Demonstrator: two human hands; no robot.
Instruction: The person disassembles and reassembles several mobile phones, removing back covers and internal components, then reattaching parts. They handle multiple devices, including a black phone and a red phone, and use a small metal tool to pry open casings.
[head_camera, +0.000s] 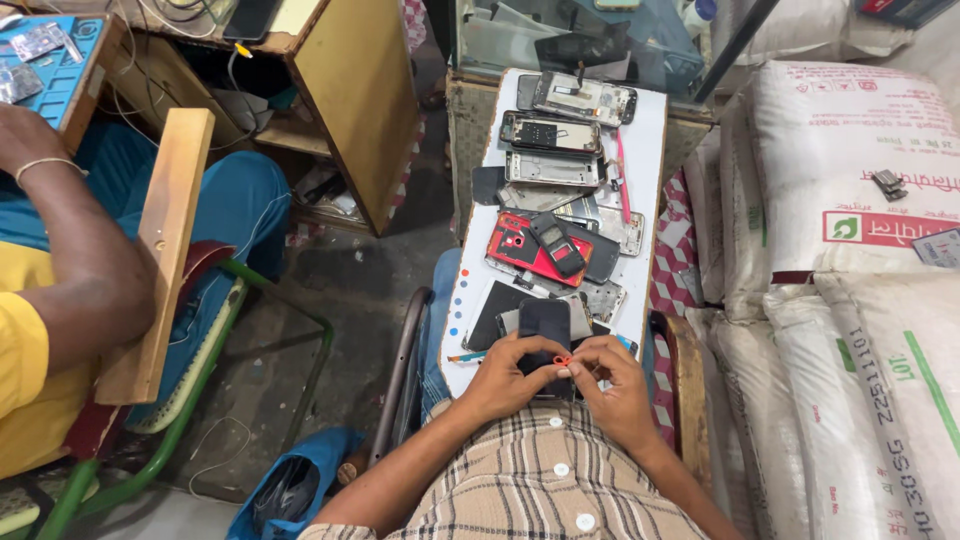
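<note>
White board (652, 130) across lap, centre frame, strewn with phone parts. Left hand (508, 375) and right hand (612, 385) meet low centre, fingers pinching small red part (563, 361) over dark phone (545, 322).

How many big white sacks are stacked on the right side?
4 that I can make out: a large printed sack on top, a plain one behind it, one in front below, and a narrower one beside the chair. More may be hidden beneath.

One head-worn camera looks steeply down, close above the white board (655, 130).
</note>
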